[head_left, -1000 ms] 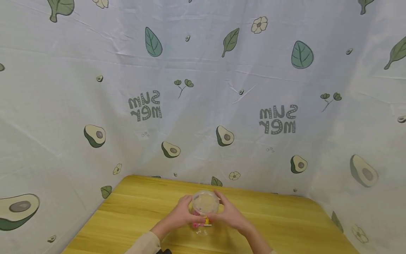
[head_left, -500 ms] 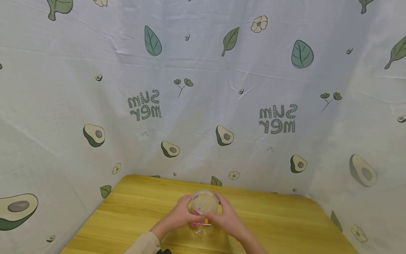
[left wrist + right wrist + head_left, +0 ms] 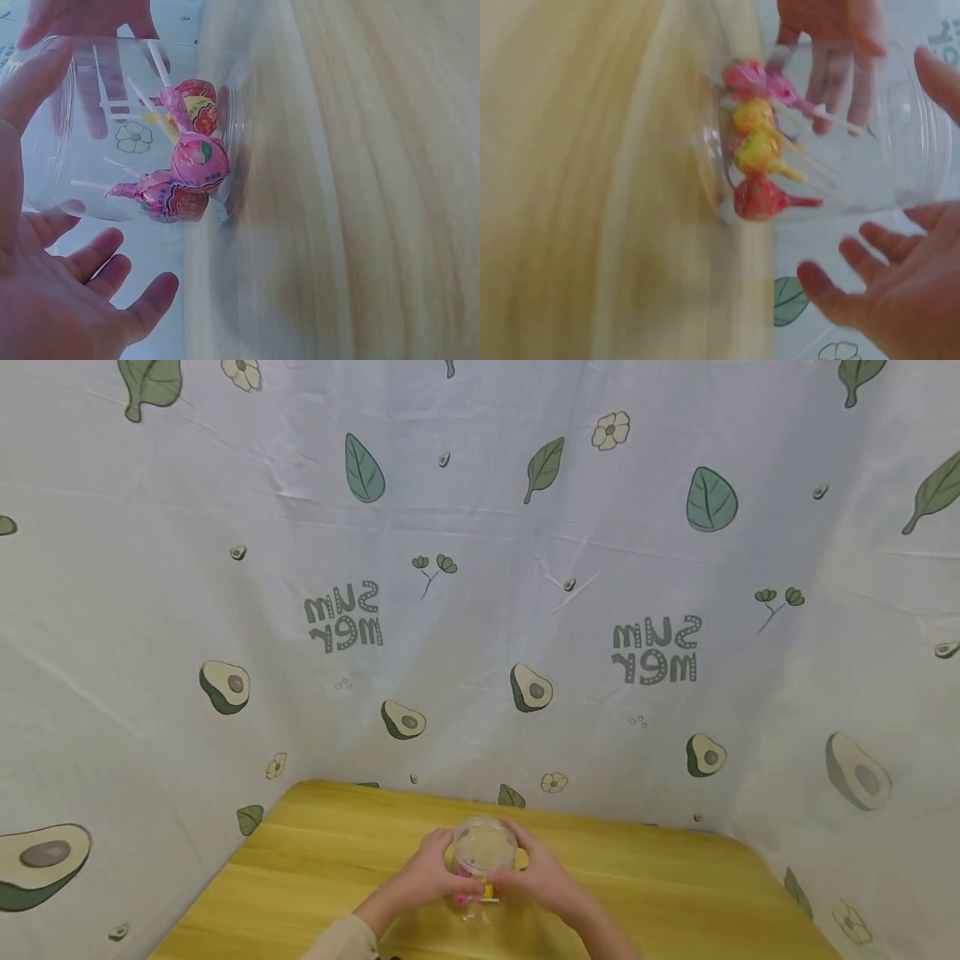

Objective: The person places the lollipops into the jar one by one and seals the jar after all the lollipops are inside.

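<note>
A clear plastic jar (image 3: 485, 847) stands upright near the middle of the table, its round top facing up. My left hand (image 3: 431, 870) grips its left side near the top, and my right hand (image 3: 542, 872) grips the right side. Both thumbs lie across the front of the jar, close together. Inside, several wrapped lollipops (image 3: 196, 161) rest at the bottom, their white sticks leaning various ways. Pink and red wrappers show in the left wrist view; the right wrist view also shows yellow lollipops (image 3: 757, 154). Some lower fingers of each hand spread away from the jar wall.
The wood-grain table (image 3: 330, 835) stretches to both sides of the jar. Behind it and along the sides hangs a pale curtain (image 3: 465, 635) printed with avocados, leaves and flowers. A light sleeve (image 3: 345, 939) covers my left forearm.
The whole head view has moved slightly down in the picture. The hands stay around the jar, and the right thumb has shifted a little along its front.
</note>
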Tool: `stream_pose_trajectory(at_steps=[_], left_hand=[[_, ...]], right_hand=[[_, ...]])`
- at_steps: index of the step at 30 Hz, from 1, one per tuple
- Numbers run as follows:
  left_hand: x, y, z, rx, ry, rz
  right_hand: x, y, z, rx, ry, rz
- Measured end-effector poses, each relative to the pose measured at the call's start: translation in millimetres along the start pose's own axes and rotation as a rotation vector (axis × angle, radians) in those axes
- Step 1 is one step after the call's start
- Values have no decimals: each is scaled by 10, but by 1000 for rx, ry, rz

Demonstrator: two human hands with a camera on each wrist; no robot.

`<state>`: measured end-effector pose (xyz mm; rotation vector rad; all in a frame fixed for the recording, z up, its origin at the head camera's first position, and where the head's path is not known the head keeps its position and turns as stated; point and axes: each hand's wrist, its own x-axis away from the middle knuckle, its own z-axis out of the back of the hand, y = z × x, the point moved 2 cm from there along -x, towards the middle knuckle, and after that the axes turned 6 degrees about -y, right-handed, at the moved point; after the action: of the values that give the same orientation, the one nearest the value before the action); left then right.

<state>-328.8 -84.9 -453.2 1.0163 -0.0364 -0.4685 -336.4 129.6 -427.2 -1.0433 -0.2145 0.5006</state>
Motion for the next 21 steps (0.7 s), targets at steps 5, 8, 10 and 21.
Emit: stream_pose_trajectory(at_steps=[5, 8, 10, 21], left_hand=[[-2, -2, -11, -3, 10, 1], [-21, -2, 5, -23, 2, -1], [-29, -4, 15, -24, -7, -1], [-22, -24, 15, -8, -16, 0]], right_hand=[[72, -27, -117, 32, 112, 42], [65, -37, -95, 38, 100, 46], [40, -35, -47, 22, 50, 42], [-30, 29, 71, -36, -79, 10]])
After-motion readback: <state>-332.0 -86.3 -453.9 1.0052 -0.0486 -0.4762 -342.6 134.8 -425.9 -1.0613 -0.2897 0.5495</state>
